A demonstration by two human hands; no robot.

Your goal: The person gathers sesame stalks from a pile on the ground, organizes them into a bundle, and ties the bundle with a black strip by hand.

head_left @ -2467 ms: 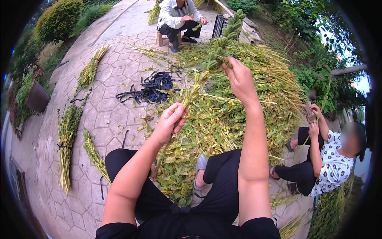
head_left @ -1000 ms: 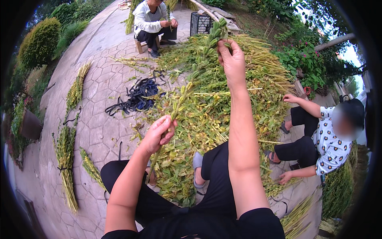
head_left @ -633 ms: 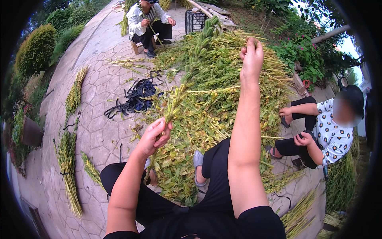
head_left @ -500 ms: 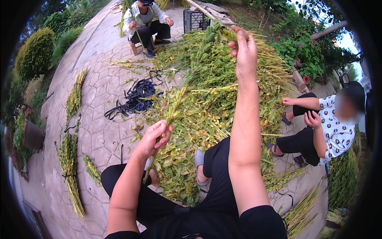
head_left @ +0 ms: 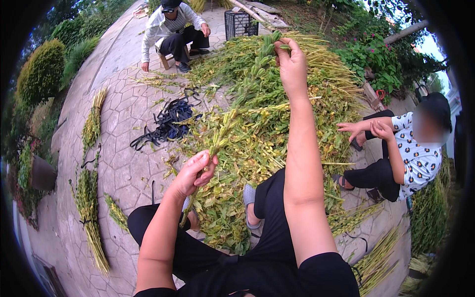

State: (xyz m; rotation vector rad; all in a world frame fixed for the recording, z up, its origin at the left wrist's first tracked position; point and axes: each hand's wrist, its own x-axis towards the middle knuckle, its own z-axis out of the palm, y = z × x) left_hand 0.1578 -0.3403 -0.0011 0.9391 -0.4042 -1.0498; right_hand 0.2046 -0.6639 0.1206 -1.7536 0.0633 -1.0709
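Observation:
A long sesame stalk (head_left: pixel 250 81) packed with green pods slants up and away from me, yellower toward its lower part. My left hand (head_left: pixel 195 173) is closed around that lower part, and the bare stem runs down past my knee. At the far tip my right hand (head_left: pixel 292 62) has thumb and fingers pinched together on a green leaf (head_left: pixel 285 47). Below both hands spreads a wide heap of stripped leaves (head_left: pixel 247 163), green and yellow, reaching between my feet.
Tied stalk bundles (head_left: pixel 89 218) lie on the paving at left. Dark cloth strips (head_left: pixel 170 119) are heaped beside the leaves. One person (head_left: pixel 175 32) sits on a stool at the back near a black crate (head_left: pixel 241 24); another person (head_left: pixel 415 158) sits at right. More stalks (head_left: pixel 378 262) lie lower right.
My right hand has moved slightly left and its fingers have closed at the tip. At the back, the person has lowered an arm to the ground, no longer holding a stalk upright.

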